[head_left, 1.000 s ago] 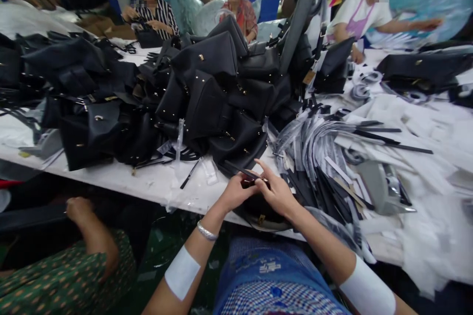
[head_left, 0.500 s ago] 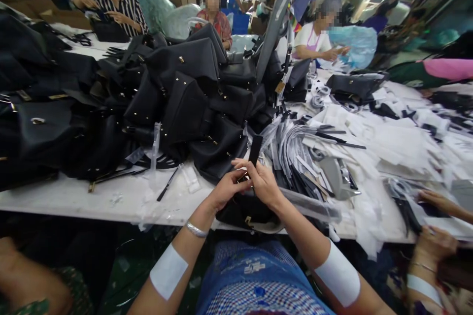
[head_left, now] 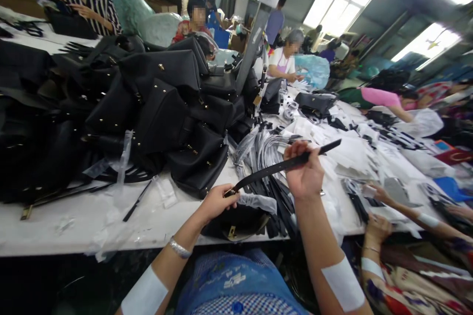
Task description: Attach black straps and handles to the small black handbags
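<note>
A black strap stretches between my two hands, rising toward the right. My left hand is closed around its lower end, where a small metal buckle partly shows. Farther up, my right hand grips the strap, and its free tip sticks out past the fingers. Below my left hand, a black handbag with a gold clasp sits at the table's front edge. A handle wrapped in clear plastic arches over this bag.
Black handbags are heaped at the left and centre. Bundled straps and white wrapping sheets cover the table to the right. A grey post rises behind the heap. At the right, a co-worker's hands are close by.
My right hand has moved up and to the right, away from my left, drawing the strap out between them. The camera view has turned toward the right.
</note>
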### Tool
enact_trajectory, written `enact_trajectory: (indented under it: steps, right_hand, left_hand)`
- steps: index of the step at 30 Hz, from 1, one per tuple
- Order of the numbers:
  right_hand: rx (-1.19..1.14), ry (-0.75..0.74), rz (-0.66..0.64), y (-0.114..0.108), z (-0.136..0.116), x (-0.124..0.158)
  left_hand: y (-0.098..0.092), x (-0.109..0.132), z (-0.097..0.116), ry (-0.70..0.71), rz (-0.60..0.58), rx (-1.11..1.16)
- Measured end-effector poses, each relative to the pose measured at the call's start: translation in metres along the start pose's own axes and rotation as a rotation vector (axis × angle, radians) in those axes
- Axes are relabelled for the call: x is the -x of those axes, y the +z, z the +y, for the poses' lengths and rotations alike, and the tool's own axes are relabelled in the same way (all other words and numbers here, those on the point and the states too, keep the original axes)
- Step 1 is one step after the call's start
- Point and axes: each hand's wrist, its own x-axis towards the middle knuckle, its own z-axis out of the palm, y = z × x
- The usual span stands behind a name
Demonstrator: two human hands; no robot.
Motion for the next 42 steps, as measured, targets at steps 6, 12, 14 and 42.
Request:
enact_trajectory:
  steps: [6,12,14,42]
  right_hand:
    - [0.251,0.414,-0.067,-0.021,0.04,0.066]
    - [0.543,0.513,-0.067,-0.047,0.058,0.082]
    - [0.558,0.526,-0.06,-0.057,0.06,0.082]
    - [0.65,0.347,-0.596,-0.08,0.068,0.06]
  left_hand:
    - [0.012,0.002,0.002,0.091,0.205,-0.368]
    - [0.015,0.005,-0.001,0.142,0.084,-0.315]
    - [0.012,0.005,-0.003,0.126,0.001,-0.216]
    - [0.055,0.007,0.003,-0.046,0.207,-0.219]
